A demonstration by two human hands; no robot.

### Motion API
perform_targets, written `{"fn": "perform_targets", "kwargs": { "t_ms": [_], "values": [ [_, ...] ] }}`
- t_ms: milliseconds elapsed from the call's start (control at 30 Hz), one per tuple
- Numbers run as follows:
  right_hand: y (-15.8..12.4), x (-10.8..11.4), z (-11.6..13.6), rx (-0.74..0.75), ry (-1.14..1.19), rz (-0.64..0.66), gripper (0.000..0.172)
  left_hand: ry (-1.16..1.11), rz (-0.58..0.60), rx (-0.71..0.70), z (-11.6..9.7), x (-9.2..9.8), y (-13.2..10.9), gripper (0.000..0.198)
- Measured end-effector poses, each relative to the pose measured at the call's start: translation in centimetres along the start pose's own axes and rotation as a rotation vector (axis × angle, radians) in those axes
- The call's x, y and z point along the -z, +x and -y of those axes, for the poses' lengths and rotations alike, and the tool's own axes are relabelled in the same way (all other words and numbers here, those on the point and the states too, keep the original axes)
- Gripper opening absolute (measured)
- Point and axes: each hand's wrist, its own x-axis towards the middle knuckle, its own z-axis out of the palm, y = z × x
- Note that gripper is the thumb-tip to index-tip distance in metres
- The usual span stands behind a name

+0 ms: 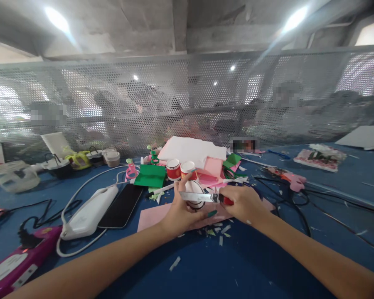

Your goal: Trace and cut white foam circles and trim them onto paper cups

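Observation:
My left hand (178, 214) is wrapped round a white paper cup (193, 187) with a dark line curving round it. A green-painted nail shows on its thumb. My right hand (244, 203) grips a box cutter (198, 196) by its red and black handle. The wide blade lies level across the cup, pointing left toward my left fingers; whether it touches the cup I cannot tell. A pink paper sheet (149, 216) lies under my hands. Just behind stand two red and white paper cups (173, 170).
Left of my hands lie a black phone (121, 206), a white power strip (90, 212) and a magenta power strip (28, 257). Green card (150, 176) and white paper (190, 150) sit behind. A pink glue gun (294, 181) with cords lies right. Paper scraps are scattered in front.

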Motion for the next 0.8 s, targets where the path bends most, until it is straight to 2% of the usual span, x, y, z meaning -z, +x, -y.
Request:
{"fn": "perform_targets", "kwargs": {
  "t_ms": [100,167,300,500,633,800],
  "values": [
    [0.0,0.0,-0.1,0.022,-0.009,-0.013,0.014,-0.115,0.078,0.126,-0.3,-0.1,0.0,0.083],
    [-0.1,-0.1,-0.2,0.050,-0.011,-0.033,0.014,-0.136,0.095,0.156,-0.4,0.0,0.1,0.079],
    [-0.1,-0.3,-0.3,0.100,-0.010,-0.059,0.015,-0.087,0.077,0.147,-0.6,0.1,0.3,0.076],
    [-0.1,-0.4,-0.5,0.122,-0.005,-0.095,0.017,-0.149,0.113,0.157,-1.1,0.1,0.3,0.067],
    [-0.2,-0.2,-0.5,0.121,-0.023,-0.073,0.016,-0.186,0.114,0.200,-1.6,-0.1,0.1,0.067],
    [-0.3,-0.3,-0.4,0.116,-0.027,-0.028,0.014,-0.231,0.196,0.190,-2.3,-0.2,0.0,0.068]
  ]
}}
